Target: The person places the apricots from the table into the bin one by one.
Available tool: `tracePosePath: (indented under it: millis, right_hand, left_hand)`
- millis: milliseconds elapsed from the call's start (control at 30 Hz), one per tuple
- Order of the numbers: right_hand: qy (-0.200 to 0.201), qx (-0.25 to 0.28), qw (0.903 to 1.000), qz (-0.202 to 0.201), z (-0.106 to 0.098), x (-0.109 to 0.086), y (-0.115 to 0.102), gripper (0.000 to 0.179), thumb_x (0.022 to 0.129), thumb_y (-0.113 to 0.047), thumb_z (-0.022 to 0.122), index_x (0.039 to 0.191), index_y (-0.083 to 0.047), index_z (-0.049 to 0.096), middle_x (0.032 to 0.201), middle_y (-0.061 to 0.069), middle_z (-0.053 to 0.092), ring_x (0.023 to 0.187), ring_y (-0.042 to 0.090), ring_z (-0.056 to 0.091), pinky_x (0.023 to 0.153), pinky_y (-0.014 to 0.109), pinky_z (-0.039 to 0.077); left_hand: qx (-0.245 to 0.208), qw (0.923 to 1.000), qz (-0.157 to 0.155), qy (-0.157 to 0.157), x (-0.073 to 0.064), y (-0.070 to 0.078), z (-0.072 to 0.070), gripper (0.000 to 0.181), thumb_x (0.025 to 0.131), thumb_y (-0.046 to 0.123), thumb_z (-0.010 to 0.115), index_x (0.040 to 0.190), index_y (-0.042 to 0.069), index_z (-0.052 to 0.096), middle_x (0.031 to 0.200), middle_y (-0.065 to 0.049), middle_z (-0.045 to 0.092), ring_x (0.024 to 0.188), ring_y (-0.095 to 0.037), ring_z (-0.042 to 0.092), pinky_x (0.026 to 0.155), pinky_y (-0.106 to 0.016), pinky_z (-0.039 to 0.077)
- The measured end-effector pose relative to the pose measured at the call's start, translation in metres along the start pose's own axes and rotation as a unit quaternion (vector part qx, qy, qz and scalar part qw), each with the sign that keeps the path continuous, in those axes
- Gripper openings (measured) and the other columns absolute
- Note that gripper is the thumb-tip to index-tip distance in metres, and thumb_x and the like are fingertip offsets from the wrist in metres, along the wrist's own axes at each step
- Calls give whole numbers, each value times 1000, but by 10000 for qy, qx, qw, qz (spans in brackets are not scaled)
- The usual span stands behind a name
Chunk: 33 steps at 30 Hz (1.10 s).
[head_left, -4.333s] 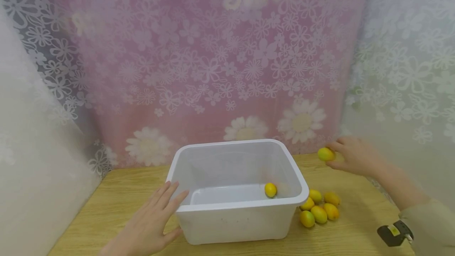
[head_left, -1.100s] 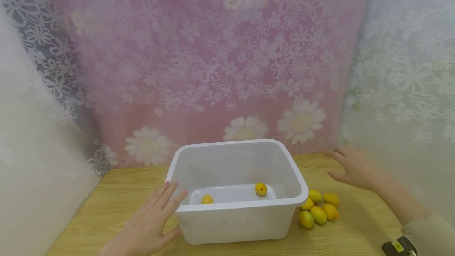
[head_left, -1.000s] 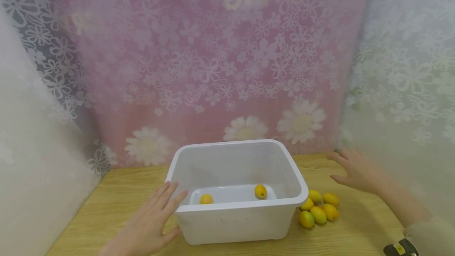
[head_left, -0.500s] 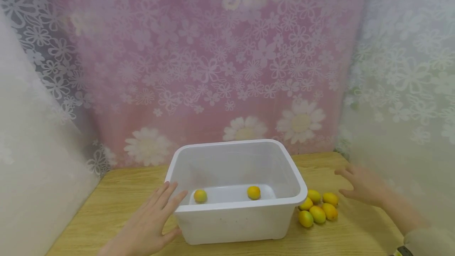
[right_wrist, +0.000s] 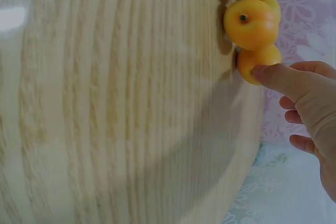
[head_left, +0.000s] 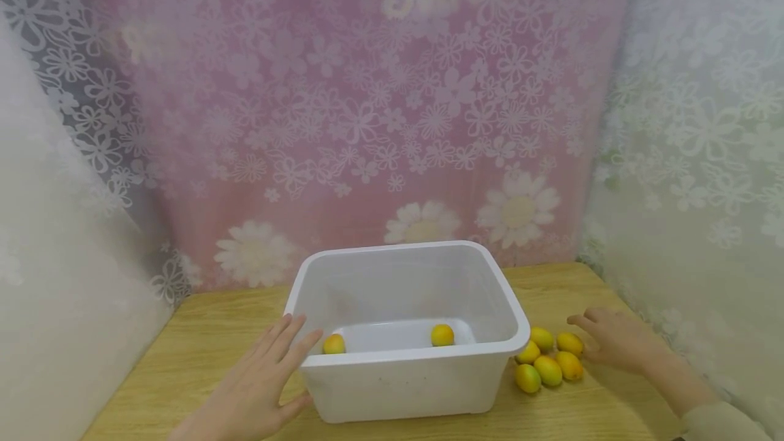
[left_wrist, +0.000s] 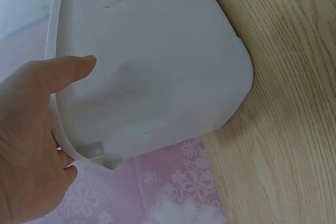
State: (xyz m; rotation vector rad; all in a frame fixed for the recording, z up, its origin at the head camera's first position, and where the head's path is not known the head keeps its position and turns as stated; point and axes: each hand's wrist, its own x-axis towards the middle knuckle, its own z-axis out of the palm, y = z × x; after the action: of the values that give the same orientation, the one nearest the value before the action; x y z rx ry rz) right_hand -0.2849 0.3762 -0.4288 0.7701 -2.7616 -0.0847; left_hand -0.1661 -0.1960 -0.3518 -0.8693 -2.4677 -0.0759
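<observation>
To the right of the white rectangular plastic tub [head_left: 401,388], one oval yellow-orange fruit [head_left: 570,343] is lying right at the parted thumb and fingers of the right hand [head_left: 620,339]; whether they are touching it, I cannot tell. At the tub's left corner, the left hand [head_left: 260,380] is resting straight fingers.

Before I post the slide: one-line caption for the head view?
Left hand at the white tub, two yellowish fruits inside; right hand beside the fruit cluster on the table.
</observation>
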Motion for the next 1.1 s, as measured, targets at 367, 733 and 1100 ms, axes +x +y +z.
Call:
tracePosePath:
  millis: [367, 733, 1100]
  right_hand:
    - [-110, -165, 9997, -137, 9, 4, -7, 35, 70, -24, 78, 101, -17, 64, 80, -9, 46, 69, 9, 40, 56, 25, 33]
    - [1, 5, 9999, -107, 11, 4, -7, 30, 70, -18, 77, 95, -20, 61, 82, -9, 49, 67, 10, 39, 56, 27, 35]
    - [-95, -89, 9999, -7, 15, 5, -4, 35, 68, -26, 79, 98, -14, 65, 81, -5, 49, 70, 13, 45, 57, 29, 38]
  left_hand:
    - [-55, 9997, -148, -160, -1, 1, -1, 83, 77, 45, 72, 146, 18, 34, 149, -14, 33, 134, -35, 33, 101, -51, 37]
    - [105, 9998, 154, 12, 1, -1, -2, 83, 76, 43, 73, 144, 13, 36, 146, -16, 37, 131, -36, 37, 111, -19, -9]
    - [276, 9987, 413, -137, 2, -2, -8, 82, 81, 48, 66, 147, 15, 30, 147, -14, 36, 144, -20, 5, 112, -21, -9]
